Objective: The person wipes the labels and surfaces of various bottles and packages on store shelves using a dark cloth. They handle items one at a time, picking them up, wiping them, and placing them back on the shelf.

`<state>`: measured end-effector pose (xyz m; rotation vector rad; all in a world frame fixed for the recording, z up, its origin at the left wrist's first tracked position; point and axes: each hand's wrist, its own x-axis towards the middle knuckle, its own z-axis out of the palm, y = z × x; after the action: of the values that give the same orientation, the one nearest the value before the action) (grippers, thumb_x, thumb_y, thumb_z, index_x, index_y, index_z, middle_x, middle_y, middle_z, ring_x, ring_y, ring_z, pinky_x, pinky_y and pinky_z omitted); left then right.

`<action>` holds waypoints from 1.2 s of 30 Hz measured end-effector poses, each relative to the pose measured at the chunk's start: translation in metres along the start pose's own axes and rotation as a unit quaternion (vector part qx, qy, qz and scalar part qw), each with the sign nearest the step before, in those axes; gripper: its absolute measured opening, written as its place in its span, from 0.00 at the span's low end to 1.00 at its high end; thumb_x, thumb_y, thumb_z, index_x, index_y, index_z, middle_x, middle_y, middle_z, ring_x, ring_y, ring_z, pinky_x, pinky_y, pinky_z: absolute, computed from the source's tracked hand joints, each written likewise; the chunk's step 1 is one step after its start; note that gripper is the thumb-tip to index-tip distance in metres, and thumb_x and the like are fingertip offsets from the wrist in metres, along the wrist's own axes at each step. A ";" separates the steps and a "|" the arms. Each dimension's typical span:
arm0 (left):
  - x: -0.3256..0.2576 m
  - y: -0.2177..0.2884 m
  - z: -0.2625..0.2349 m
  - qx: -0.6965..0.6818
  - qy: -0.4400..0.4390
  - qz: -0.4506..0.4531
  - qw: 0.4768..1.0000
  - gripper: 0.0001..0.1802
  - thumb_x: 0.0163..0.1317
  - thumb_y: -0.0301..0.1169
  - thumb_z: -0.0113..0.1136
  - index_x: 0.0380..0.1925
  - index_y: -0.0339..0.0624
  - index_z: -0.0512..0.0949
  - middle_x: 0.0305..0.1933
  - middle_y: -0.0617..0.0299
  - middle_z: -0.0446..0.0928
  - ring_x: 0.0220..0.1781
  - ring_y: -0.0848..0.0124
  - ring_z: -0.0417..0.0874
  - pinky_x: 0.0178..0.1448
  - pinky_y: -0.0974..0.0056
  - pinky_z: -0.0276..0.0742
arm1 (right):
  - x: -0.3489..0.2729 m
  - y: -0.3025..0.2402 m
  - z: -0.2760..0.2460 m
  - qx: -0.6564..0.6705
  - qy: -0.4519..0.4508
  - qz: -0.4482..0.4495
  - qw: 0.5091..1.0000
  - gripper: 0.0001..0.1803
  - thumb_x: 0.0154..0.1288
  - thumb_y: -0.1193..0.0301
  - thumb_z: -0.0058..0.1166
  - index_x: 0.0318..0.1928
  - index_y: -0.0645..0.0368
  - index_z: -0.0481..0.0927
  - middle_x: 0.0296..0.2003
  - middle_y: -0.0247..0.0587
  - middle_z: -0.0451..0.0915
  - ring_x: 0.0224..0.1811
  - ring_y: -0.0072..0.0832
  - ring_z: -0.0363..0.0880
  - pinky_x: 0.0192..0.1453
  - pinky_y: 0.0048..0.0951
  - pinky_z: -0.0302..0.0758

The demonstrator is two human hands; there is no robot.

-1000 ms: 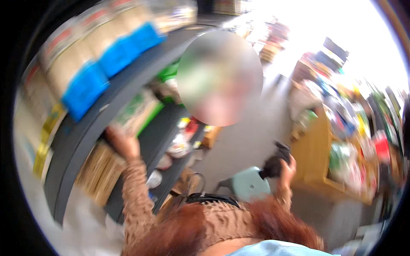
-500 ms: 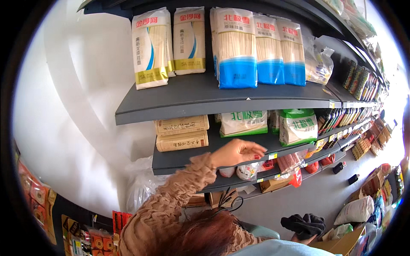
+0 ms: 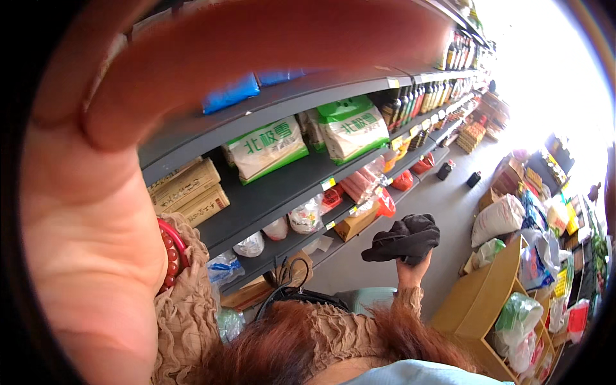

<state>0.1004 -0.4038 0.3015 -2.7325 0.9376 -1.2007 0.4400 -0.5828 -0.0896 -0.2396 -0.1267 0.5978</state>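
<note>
Left hand: left hand [image 3: 96, 212] is huge in the picture, raised right up near the camera. Its palm faces us and the fingers [image 3: 256, 45] curve over the top, spread apart. It holds nothing. A red bead bracelet [image 3: 172, 253] sits on the wrist.
Shelves: dark grey shelves [image 3: 282, 186] run along the left side, behind that hand.
Rice bags: green and white bags [image 3: 350, 128] lie on a middle shelf, well apart from both hands.
Brown boxes: flat brown boxes [image 3: 189, 192] are stacked on the same shelf, near the left wrist.
Dark cloth: dark cloth [image 3: 404, 239] is bunched up above the grey floor, in front of the low shelves.
Right hand: right hand [image 3: 410, 266] is closed tight on the bottom of the dark cloth and holds it up.
How the cloth feels: it looks soft, light and floppy. It droops over the hand. It probably will not break or slip.
Where to hold it: a full fist around the bunched middle seems best, so no loose end hangs down.
</note>
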 end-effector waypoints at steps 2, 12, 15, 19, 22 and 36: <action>0.005 -0.014 0.017 0.012 0.009 0.010 1.000 0.43 0.51 0.58 0.53 0.63 0.50 0.53 0.65 0.40 0.53 0.60 0.43 0.64 0.59 0.43 0.66 | -0.021 -0.004 0.024 -0.051 -0.031 -0.010 0.998 0.24 0.66 0.56 0.37 0.57 0.55 0.65 0.55 0.43 0.68 0.58 0.41 0.65 0.63 0.45 0.60; 0.048 -0.027 0.063 0.022 0.060 0.071 0.995 0.38 0.56 0.51 0.50 0.62 0.43 0.54 0.63 0.37 0.54 0.59 0.42 0.64 0.58 0.45 0.67 | -0.087 -0.065 -0.010 -0.062 0.033 -0.164 0.984 0.29 0.62 0.49 0.43 0.56 0.54 0.66 0.52 0.42 0.69 0.53 0.41 0.68 0.58 0.46 0.64; 0.053 -0.020 0.079 -0.005 0.101 0.095 0.990 0.36 0.58 0.49 0.48 0.61 0.41 0.55 0.62 0.36 0.55 0.59 0.41 0.64 0.58 0.45 0.68 | -0.106 -0.073 -0.028 -0.211 0.140 -0.296 0.921 0.28 0.61 0.51 0.45 0.56 0.55 0.66 0.53 0.43 0.68 0.54 0.41 0.68 0.61 0.47 0.63; 0.054 -0.022 0.099 -0.050 0.170 0.102 0.979 0.34 0.60 0.46 0.47 0.61 0.38 0.55 0.62 0.35 0.55 0.59 0.41 0.65 0.58 0.46 0.68 | -0.124 -0.087 -0.023 0.048 0.110 -0.228 0.966 0.24 0.52 0.71 0.60 0.51 0.58 0.69 0.50 0.44 0.69 0.49 0.37 0.71 0.57 0.41 0.67; 0.051 -0.039 0.129 -0.081 0.276 0.069 0.955 0.32 0.61 0.44 0.46 0.60 0.36 0.55 0.61 0.34 0.56 0.58 0.41 0.65 0.58 0.46 0.69 | -0.122 -0.081 0.025 -0.336 0.031 -0.367 0.867 0.18 0.54 0.72 0.58 0.46 0.60 0.70 0.44 0.43 0.69 0.43 0.34 0.71 0.52 0.38 0.69; -0.139 -0.016 0.222 -0.255 0.304 -0.537 0.744 0.15 0.60 0.18 0.48 0.49 0.31 0.69 0.47 0.55 0.72 0.46 0.69 0.77 0.50 0.68 0.73 | -0.087 -0.066 -0.016 -0.374 0.055 -0.341 0.861 0.27 0.51 0.75 0.58 0.54 0.58 0.65 0.50 0.40 0.68 0.52 0.32 0.68 0.57 0.37 0.67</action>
<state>0.1856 -0.3655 0.0563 -3.4283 -0.7214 -2.3589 0.4079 -0.6881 -0.0921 -0.9402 -0.3160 -0.2078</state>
